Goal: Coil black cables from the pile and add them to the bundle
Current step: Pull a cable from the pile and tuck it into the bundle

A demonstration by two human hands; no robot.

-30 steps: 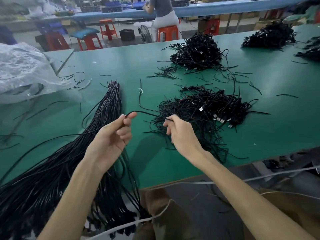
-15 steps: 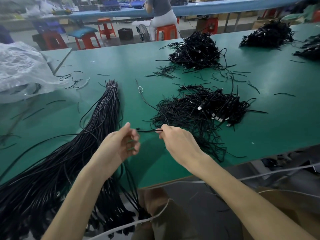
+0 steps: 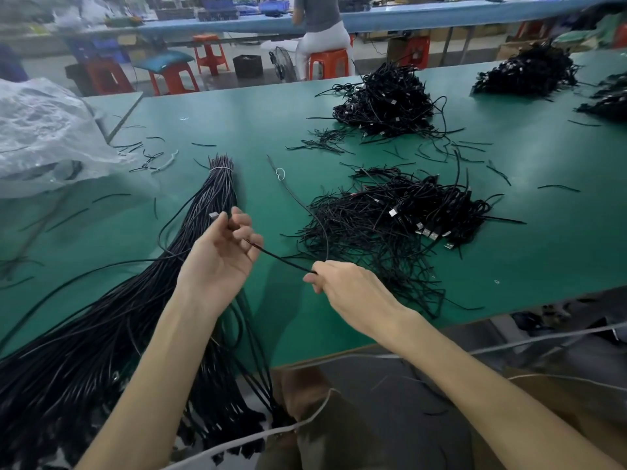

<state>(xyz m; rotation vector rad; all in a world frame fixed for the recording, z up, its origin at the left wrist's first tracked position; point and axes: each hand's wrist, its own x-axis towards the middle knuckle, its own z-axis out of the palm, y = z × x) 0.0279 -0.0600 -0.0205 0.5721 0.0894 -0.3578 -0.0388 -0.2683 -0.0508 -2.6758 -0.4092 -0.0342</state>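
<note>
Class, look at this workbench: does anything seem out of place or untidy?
Short black strands lie scattered across the green table beyond the nearest pile, and a small white loop sits alone beside the tied bundle.

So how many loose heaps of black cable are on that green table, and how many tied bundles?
Loose heaps: 4 (near heap, middle heap, far heap, edge heap partly cut off)
Tied bundle: 1
Total: 5
</note>
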